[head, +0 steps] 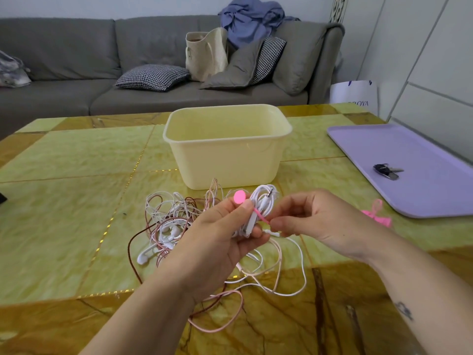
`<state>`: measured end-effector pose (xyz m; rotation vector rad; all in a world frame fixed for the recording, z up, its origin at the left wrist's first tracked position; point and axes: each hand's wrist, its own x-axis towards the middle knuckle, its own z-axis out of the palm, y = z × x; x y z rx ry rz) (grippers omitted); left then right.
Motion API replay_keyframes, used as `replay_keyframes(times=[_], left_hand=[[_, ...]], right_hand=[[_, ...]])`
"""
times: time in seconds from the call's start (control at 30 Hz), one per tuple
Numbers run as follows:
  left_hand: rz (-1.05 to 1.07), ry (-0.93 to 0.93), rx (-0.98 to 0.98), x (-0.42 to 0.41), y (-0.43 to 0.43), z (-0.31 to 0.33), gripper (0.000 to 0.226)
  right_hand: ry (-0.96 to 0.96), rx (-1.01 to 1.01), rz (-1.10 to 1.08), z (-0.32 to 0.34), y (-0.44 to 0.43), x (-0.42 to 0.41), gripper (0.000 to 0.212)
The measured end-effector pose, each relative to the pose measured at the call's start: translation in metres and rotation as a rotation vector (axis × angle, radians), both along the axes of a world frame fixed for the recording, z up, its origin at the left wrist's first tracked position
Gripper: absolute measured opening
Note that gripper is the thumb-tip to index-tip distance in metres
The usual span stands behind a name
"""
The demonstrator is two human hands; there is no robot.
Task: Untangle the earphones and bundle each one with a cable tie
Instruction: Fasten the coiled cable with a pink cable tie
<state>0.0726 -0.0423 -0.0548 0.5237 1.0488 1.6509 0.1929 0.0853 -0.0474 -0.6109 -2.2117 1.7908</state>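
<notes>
My left hand [220, 237] grips a coiled white earphone bundle [261, 206], its jack sticking out at the top. A pink cable tie [240, 197] with a round head crosses the bundle. My right hand [307, 221] pinches the tie's thin tail just right of the bundle. On the table under and left of my hands lies a tangle of white, pink and dark red earphone cables [169, 226]. More pink cable ties [377, 213] lie on the table at the right.
A pale yellow plastic tub [227, 149] stands just behind the hands. A lilac tray [422, 149] with keys [386, 170] sits at the right on the green and brown table [76, 175]. A grey sofa with cushions and bags is beyond.
</notes>
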Motion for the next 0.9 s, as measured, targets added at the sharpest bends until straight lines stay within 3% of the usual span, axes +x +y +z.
replay_keyframes(times=[0.13, 0.2, 0.37, 0.7, 0.9], left_hand=[[-0.062, 0.103, -0.052, 0.001, -0.003, -0.003, 0.026], [-0.118, 0.205, -0.105, -0.001, -0.004, -0.008, 0.036], [-0.228, 0.670, -0.281, -0.001, -0.009, -0.010, 0.033], [-0.018, 0.744, -0.375, 0.004, -0.005, -0.008, 0.012], [0.069, 0.942, -0.400, 0.003, 0.000, -0.017, 0.019]], right_hand=[[-0.068, -0.016, 0.091, -0.003, 0.002, 0.001, 0.024], [-0.110, 0.019, 0.121, -0.003, 0.003, 0.002, 0.015], [-0.152, 0.133, 0.083, -0.005, 0.007, 0.003, 0.020], [-0.068, 0.249, -0.061, 0.005, -0.007, 0.002, 0.014], [-0.024, 0.652, -0.238, -0.004, -0.029, -0.005, 0.020]])
